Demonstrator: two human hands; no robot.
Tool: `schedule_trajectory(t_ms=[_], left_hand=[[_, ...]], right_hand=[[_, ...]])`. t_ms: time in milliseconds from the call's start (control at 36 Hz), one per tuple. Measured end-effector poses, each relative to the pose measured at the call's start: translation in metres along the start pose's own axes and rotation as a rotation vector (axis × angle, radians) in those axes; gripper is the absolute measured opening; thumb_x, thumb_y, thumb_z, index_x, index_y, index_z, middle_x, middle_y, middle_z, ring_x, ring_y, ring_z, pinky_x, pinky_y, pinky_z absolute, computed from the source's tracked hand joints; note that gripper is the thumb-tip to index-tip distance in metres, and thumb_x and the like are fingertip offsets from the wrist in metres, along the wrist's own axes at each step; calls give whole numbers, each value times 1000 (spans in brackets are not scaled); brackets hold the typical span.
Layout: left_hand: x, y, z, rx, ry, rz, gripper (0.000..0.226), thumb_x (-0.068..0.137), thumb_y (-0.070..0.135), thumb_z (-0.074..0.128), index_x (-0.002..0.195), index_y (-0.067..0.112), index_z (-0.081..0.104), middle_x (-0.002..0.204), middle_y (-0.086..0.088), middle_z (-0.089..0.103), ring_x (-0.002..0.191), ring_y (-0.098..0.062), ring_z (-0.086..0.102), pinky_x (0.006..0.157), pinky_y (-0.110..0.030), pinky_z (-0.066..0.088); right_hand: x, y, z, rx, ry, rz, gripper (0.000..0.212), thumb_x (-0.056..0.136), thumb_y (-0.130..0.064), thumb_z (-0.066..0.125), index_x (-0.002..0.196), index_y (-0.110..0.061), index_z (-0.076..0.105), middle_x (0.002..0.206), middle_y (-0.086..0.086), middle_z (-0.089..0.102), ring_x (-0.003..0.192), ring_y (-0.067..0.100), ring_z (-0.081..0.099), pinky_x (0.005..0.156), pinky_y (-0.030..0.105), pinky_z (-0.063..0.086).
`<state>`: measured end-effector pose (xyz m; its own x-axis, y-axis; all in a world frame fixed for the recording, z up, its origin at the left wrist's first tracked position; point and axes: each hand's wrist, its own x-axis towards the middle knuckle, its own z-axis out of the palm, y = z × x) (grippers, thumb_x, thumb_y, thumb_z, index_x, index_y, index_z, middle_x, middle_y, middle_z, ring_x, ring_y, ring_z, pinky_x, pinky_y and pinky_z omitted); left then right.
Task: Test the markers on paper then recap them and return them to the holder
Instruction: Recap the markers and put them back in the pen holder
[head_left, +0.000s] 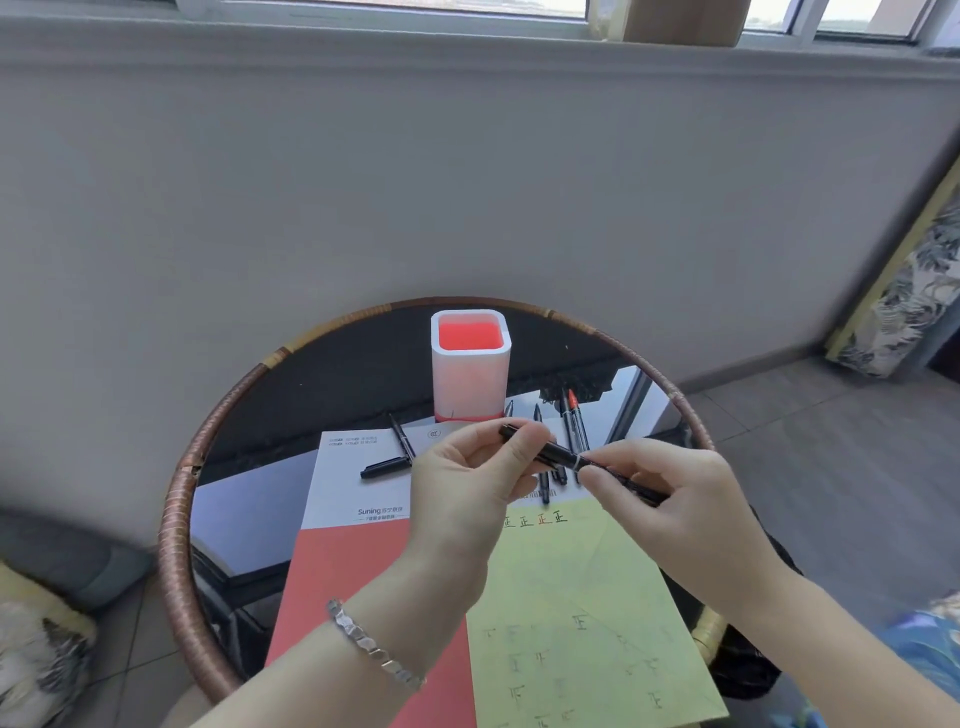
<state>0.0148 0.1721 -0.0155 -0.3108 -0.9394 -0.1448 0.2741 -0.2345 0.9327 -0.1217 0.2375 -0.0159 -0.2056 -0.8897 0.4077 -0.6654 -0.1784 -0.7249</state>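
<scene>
Head view, nearest first: a yellow-green paper (587, 613) lies at six o'clock on the round glass table (176, 519), overlapping a red-and-white booklet (353, 561) at seven o'clock. It sits close to the person, likely so test strokes can be made without reaching; a row of four written characters runs along its top edge, with fainter ones lower down.

Above the paper both hands meet on one black marker (550, 453). The left hand (467, 483) pinches the cap end between thumb and fingertips, while the right hand (670, 493) grips the barrel. Pulling or pushing along the pen's axis fits this two-ended hold; I judge it is uncapping or recapping, which I cannot tell.

Beyond the hands, loose markers lie on the table: one black one (387, 466) at eleven o'clock on the booklet, another thin pen (401, 439) just behind it, and a cluster at one o'clock including a red-capped marker (575, 415). That cluster looks like four, though the hands partly hide it.

Farthest, at twelve o'clock, one white holder (470, 384) with a red interior stands upright and appears empty, so every marker remains to be returned.
</scene>
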Motion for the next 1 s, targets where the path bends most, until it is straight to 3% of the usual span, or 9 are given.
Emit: schedule_trajectory(t_ms=[83, 194, 278, 361, 500, 583, 667, 750, 1000], left_hand=[[0, 1, 2, -4, -9, 74, 23, 59, 30, 71, 74, 12, 72, 73, -4, 72, 63, -8, 65, 60, -17, 50], [0, 3, 3, -67, -40, 102, 37, 52, 32, 72, 80, 8, 72, 72, -3, 70, 61, -7, 62, 57, -15, 48], [0, 4, 6, -109, -53, 117, 34, 48, 31, 72, 76, 12, 72, 69, -1, 71, 58, -6, 62, 53, -14, 47], [2, 2, 8, -64, -67, 150, 25, 54, 25, 72, 77, 16, 73, 70, 0, 72, 61, -7, 64, 56, -14, 49], [14, 13, 9, 99, -81, 477, 29, 64, 14, 70, 93, 10, 70, 78, 2, 73, 75, -11, 68, 72, -23, 55], [35, 33, 9, 219, 10, 817, 25, 74, 3, 73, 96, 13, 69, 84, 0, 69, 74, -6, 65, 71, -17, 52], [62, 48, 6, 425, 145, 1044, 22, 82, 3, 67, 98, 17, 63, 91, 4, 62, 78, -2, 62, 72, -17, 52], [89, 50, 5, 568, 160, 980, 18, 86, 6, 64, 99, 19, 62, 91, 1, 62, 79, -7, 62, 73, -16, 52], [140, 28, 1, 926, 191, 501, 30, 86, 9, 60, 116, 11, 59, 104, -5, 64, 95, -20, 60, 84, -30, 49]], right_hand=[[2, -3, 0, 86, 0, 38, 25, 78, -14, 71, 72, -37, 65, 69, -12, 69, 57, 15, 61, 56, 30, 51], [7, -9, -1, 367, -61, 210, 20, 79, -3, 65, 67, -18, 69, 49, -2, 61, 38, 5, 47, 39, 13, 37], [7, -7, 0, 681, -144, 422, 9, 72, -13, 65, 67, -7, 68, 46, 1, 53, 32, 5, 30, 32, 12, 24], [6, -1, 1, 717, -175, 449, 10, 71, -19, 69, 66, -10, 70, 51, 3, 55, 33, 6, 30, 33, 12, 24], [13, 16, -4, 338, -138, 254, 14, 81, -13, 64, 87, -26, 68, 71, -9, 72, 62, -1, 63, 59, 8, 46], [15, 44, -5, -73, -99, 194, 29, 85, -17, 63, 110, -31, 59, 96, -22, 65, 88, -14, 57, 77, -4, 37], [14, 73, -5, -228, -98, 247, 30, 87, -17, 60, 116, -20, 61, 110, -11, 63, 92, -4, 55, 81, 3, 41], [12, 91, -2, -327, -125, 320, 30, 88, -21, 58, 118, -20, 59, 108, -9, 60, 93, 5, 53, 85, 20, 46], [18, 105, 16, -450, -187, 366, 24, 91, -28, 50, 114, -24, 57, 106, -4, 53, 94, 12, 52, 79, 30, 47]])
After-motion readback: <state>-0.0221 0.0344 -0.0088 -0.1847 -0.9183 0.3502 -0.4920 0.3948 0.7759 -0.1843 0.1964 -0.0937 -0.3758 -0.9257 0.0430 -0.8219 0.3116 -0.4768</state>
